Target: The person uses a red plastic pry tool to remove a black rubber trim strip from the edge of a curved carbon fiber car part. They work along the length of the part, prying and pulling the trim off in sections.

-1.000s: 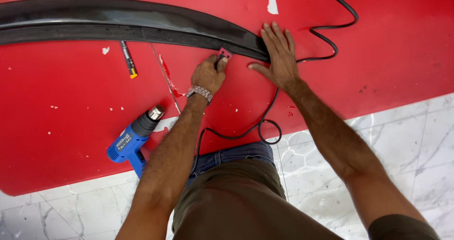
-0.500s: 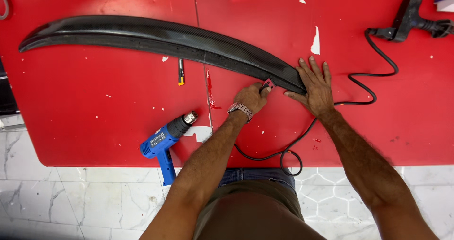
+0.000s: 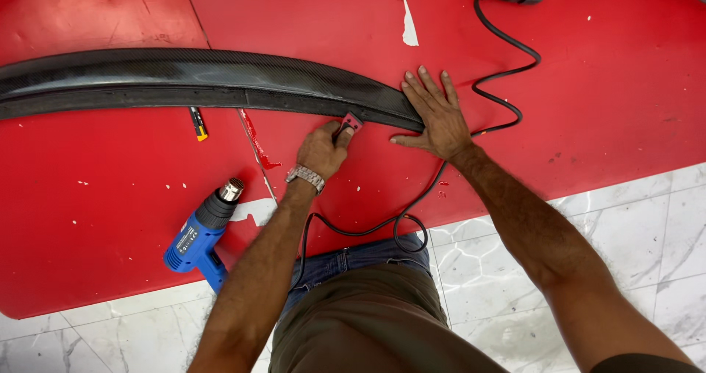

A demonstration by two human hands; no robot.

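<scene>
Two bare hands work at the right end of a long black carbon-weave spoiler (image 3: 191,79) lying across a red mat (image 3: 588,123). The left hand (image 3: 321,151) pinches a small red squeegee (image 3: 348,124) against the spoiler's lower edge, while the right hand (image 3: 437,116) lies flat, fingers spread, on its tip. Near the left forearm lie a blue heat gun (image 3: 202,230), its black cord (image 3: 507,72) and a small yellow-and-black knife (image 3: 198,123).

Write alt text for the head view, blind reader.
A person's left hand presses a small red tool against the edge of a long black curved panel lying on a red mat, while the right hand lies flat on the panel's end. A blue heat gun lies nearby.
</scene>
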